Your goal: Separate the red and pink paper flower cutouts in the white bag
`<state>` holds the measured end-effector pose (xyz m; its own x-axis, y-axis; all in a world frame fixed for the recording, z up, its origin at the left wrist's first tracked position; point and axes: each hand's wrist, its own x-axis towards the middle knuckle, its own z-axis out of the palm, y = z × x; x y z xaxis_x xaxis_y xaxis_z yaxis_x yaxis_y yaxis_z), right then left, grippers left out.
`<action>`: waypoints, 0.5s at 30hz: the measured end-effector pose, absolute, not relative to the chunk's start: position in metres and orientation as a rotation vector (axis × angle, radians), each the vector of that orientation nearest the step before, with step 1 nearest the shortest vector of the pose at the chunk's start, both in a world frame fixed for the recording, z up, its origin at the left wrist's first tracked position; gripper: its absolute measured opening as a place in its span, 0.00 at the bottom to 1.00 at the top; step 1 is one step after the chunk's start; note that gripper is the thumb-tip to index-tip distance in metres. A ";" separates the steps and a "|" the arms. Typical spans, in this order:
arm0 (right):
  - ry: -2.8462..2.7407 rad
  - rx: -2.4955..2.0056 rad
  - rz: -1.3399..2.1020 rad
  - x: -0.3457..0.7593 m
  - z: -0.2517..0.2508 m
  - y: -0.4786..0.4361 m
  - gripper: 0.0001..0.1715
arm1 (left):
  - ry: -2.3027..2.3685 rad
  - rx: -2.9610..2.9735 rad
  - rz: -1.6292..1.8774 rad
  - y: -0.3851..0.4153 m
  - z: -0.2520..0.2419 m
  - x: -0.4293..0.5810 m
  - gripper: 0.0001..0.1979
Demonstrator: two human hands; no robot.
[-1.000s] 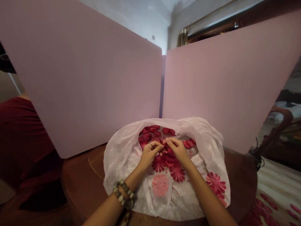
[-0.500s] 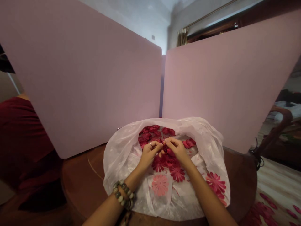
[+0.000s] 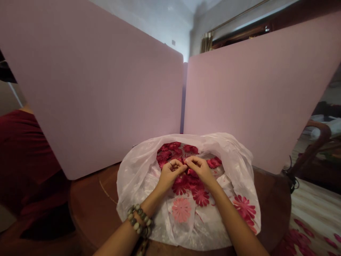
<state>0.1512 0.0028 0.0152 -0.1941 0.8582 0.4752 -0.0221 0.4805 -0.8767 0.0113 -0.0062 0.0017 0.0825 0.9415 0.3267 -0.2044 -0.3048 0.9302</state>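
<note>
Your left hand [image 3: 169,176] and your right hand [image 3: 201,169] curl inward and meet above the heap of red paper flowers [image 3: 192,185], their fingertips pinched close together. The fingers hide whatever lies between them, so you cannot tell whether either hand is grasping a flower. The heap sits inside a white translucent plastic bag [image 3: 234,160], whose mouth is rolled open around it. A pale pink flower [image 3: 181,209] and a bright pink-red flower [image 3: 244,209] lie on the plastic nearer you. A ring [image 3: 169,164] circles a finger of your left hand, and a beaded bracelet [image 3: 138,220] wraps your left wrist.

The bag rests on a round dark wooden table [image 3: 90,209], with a thin pale line curving across its top. Behind it stand a left pink board [image 3: 93,92] and a right pink board [image 3: 253,96], both upright, with a narrow gap between them. Above and beyond them you see a white wall [image 3: 149,21] and a gold curtain [image 3: 206,42]. Dark red cloth [image 3: 23,153] fills the area to your left. To your right are a curved wooden chair arm [image 3: 317,140], a black cable [image 3: 291,179] at the table's edge, and a pale rug [image 3: 314,209] with pink petal shapes.
</note>
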 end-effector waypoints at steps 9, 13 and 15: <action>-1.581 -0.766 0.918 0.152 0.013 0.006 0.18 | 0.787 1.311 1.406 -0.005 0.001 0.011 0.16; -1.582 -0.766 0.901 0.151 0.013 0.006 0.19 | 0.792 1.316 1.399 -0.006 0.001 0.011 0.16; -1.581 -0.770 0.899 0.151 0.013 0.005 0.20 | 0.790 1.321 1.399 -0.006 0.001 0.010 0.16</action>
